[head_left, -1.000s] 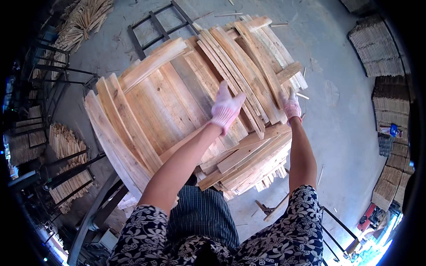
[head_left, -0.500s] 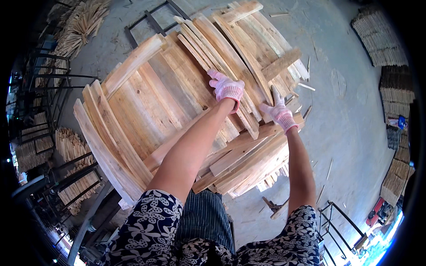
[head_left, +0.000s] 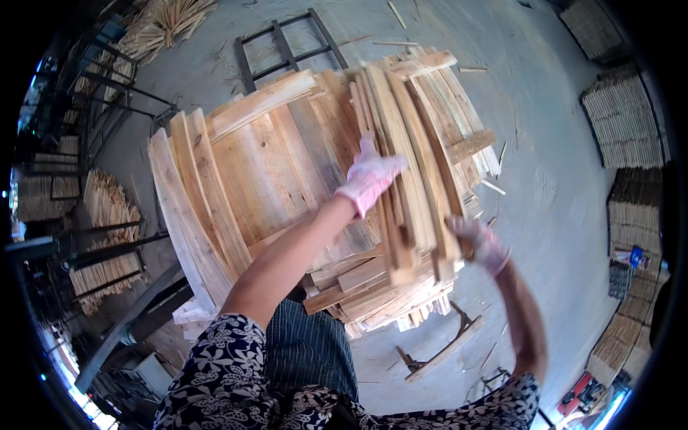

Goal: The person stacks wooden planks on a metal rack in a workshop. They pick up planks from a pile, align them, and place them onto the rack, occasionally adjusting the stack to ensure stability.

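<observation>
A bundle of long, narrow wooden boards (head_left: 412, 165) stretches away from me across a wide stack of planks, tilted partly on edge and blurred at the near ends. My left hand (head_left: 373, 174), in a pink and white knitted glove, presses on the bundle's left side with its thumb pointing away and its fingers over the boards. At the near right end, my gloved right hand (head_left: 481, 242) is closed against the outermost board; motion smears its fingers. Under the bundle lie flat planks (head_left: 261, 172), framed by crosswise and lengthwise boards.
Loose boards (head_left: 193, 193) line the stack's left side. A dark metal frame (head_left: 287, 46) stands beyond it. Bundled wood is piled along the right wall (head_left: 623, 129) and at left (head_left: 111, 208). A wooden piece with metal legs (head_left: 444, 347) lies on the floor.
The boards between my hands have shifted toward me and swung straighter, drawn together into one bundle. My right hand has moved down toward their near end. My view has shifted too.
</observation>
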